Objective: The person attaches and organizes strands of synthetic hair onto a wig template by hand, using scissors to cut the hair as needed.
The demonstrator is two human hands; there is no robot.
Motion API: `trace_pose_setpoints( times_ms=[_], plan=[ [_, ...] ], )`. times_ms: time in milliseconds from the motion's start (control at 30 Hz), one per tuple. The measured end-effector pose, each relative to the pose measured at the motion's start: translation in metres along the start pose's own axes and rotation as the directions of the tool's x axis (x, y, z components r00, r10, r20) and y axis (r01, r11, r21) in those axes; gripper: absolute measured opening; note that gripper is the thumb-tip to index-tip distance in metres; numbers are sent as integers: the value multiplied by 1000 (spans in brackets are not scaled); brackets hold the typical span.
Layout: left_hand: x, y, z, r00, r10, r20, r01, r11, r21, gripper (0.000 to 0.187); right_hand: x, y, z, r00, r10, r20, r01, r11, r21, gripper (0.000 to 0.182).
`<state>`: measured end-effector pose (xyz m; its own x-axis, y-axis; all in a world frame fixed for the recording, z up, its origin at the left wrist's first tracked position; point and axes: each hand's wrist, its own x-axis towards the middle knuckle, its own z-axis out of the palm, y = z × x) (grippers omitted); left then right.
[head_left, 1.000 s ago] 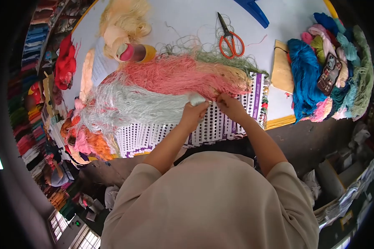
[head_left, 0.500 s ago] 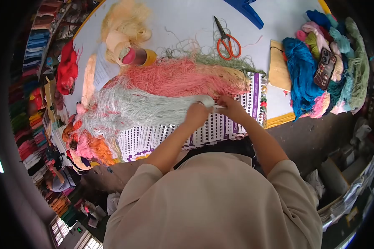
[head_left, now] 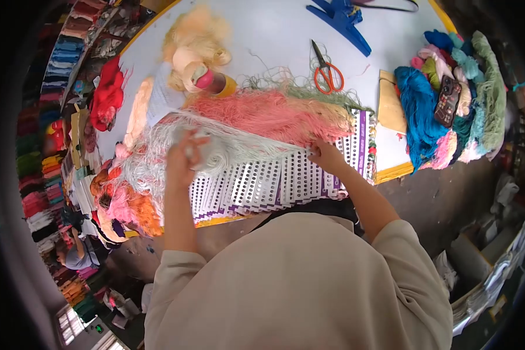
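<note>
A bundle of pale grey-white thread (head_left: 245,143) stretches across the front of the table, fanning out toward the left. Its narrow right end is pinched between the fingers of my right hand (head_left: 326,156). At the loose left part, my left hand (head_left: 184,156) is among the strands, blurred, its fingers apart. Pink thread (head_left: 256,114) lies just behind the pale bundle, with green thread (head_left: 297,90) beyond it. Beneath my hands, white cards with rows of holes (head_left: 251,184) overlap along the table's front edge.
Red-handled scissors (head_left: 329,77) and a blue clamp-like tool (head_left: 344,23) lie farther back. Cream thread (head_left: 195,41) and a cone (head_left: 219,84) stand at back left. Coloured skeins (head_left: 417,105) with a dark controller-like device (head_left: 449,100) are at right; orange thread (head_left: 143,210) is at left.
My left hand has moved left from beside my right hand to the bundle's loose part. The pale strands have spread into a thinner fan, while my right hand keeps their end.
</note>
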<state>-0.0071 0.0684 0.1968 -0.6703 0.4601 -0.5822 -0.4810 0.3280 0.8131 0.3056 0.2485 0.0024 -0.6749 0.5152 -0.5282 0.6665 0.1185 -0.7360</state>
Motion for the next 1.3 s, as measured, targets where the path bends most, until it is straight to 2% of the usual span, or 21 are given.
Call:
trace_pose_setpoints(
  times_ms=[33, 67, 100, 133, 200, 267, 300, 367, 400, 467, 500, 567, 733, 833, 1033, 1300],
  plan=[
    [-14, -12, 15, 997, 5, 83, -1, 999, -54, 32, -4, -6, 3, 1000, -10, -14, 11, 998, 69, 30],
    [-23, -20, 29, 971, -33, 235, 47, 997, -54, 25, -6, -9, 8, 992, -106, -67, 115, 983, 141, 30],
    [-40, -28, 54, 966, -1, 257, 31, 993, -114, 22, -11, -22, 7, 986, -111, -123, 134, 972, 194, 29],
    [-50, -30, 70, 946, -7, 323, 52, 990, -130, 30, -17, -42, 4, 978, -113, -178, 156, 957, 246, 27],
    [-67, -29, 92, 858, 86, 507, 154, 898, -412, 35, -44, -100, -17, 990, -32, -135, 113, 751, 650, 14],
    [-77, -22, 100, 804, 117, 583, 246, 826, -507, 38, -71, -142, -35, 996, -43, -78, 89, 432, 897, 8],
    [-79, -22, 101, 817, 114, 565, 229, 835, -500, 41, -85, -160, -45, 994, -92, -59, 93, 425, 900, 9],
    [-85, -16, 104, 739, 185, 647, 196, 861, -469, 44, -111, -195, -59, 980, -188, -59, 135, 425, 895, 14],
    [-90, -12, 106, 680, 246, 691, 132, 886, -445, 46, -116, -201, -60, 980, -187, -69, 155, 502, 851, 17],
    [-98, -9, 112, 648, 242, 722, 89, 918, -387, 45, -123, -207, -58, 972, -205, -110, 216, 617, 757, 20],
    [-102, -11, 116, 694, 200, 692, 75, 935, -346, 44, -126, -210, -56, 970, -203, -134, 232, 611, 757, 16],
    [-108, -9, 122, 694, 216, 687, 24, 946, -322, 42, -129, -214, -55, 964, -194, -179, 261, 590, 764, 8],
    [-109, -7, 122, 751, 274, 601, -101, 947, -305, 34, -130, -213, -53, 967, -141, -212, 254, 516, 818, 7],
    [-103, -14, 118, 781, 251, 572, -71, 945, -318, 31, -131, -215, -48, 967, -127, -221, 255, 468, 846, 6],
    [-108, -12, 113, 780, 305, 547, -154, 940, -304, 30, -134, -216, -45, 966, -153, -207, 252, 409, 877, 5],
    [-122, -2, 115, 780, 331, 531, -187, 933, -307, 24, -141, -220, -45, 967, -147, -207, 246, 337, 909, 3]
  ],
)
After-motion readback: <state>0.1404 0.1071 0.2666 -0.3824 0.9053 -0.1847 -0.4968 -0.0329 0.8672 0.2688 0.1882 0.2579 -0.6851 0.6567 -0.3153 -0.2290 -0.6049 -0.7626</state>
